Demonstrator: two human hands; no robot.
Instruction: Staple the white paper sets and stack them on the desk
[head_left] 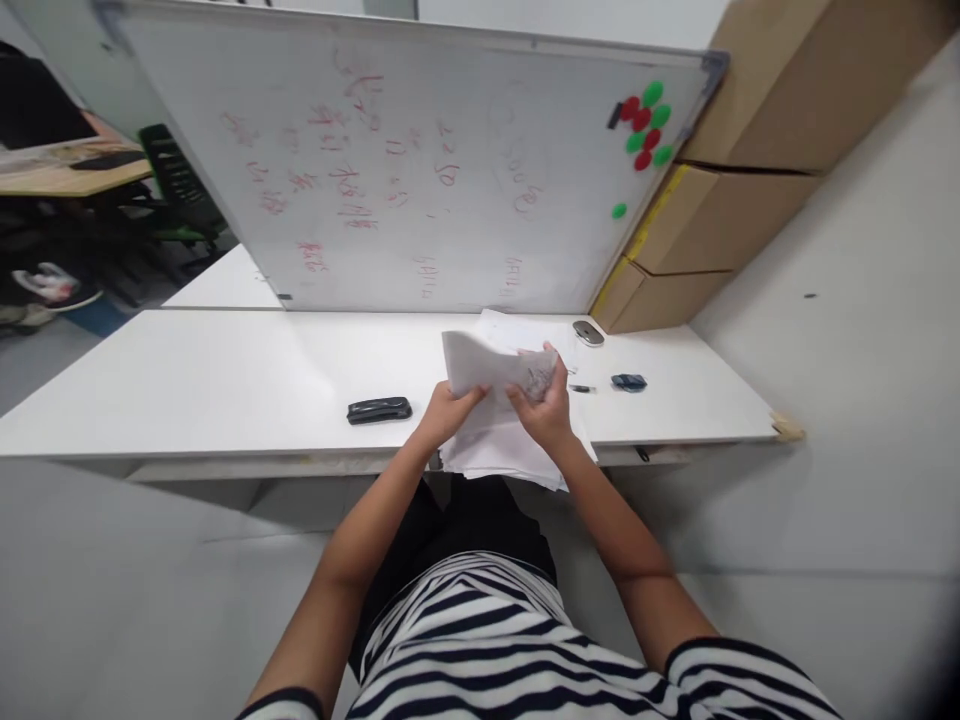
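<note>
Between my two hands are sheets of paper (476, 362), raised above the desk and bent along their upper part. My left hand (448, 410) grips the near left edge with the thumb on top. My right hand (546, 405) is closed on the right side, its fingers behind the paper and thumb in front; dark print or drawing shows beside it. Beneath my hands a stack of loose white sheets (502, 455) overhangs the front edge of the desk. More paper (525, 327) lies flat behind. A black stapler (379, 409) rests on the desk left of my left hand.
On the white desk (187, 380), a pen (582, 388), a small dark blue object (628, 382) and a computer mouse (588, 333) lie to the right. A whiteboard (390, 170) with red writing and magnets stands along the back. Cardboard boxes (720, 215) are stacked at the back right.
</note>
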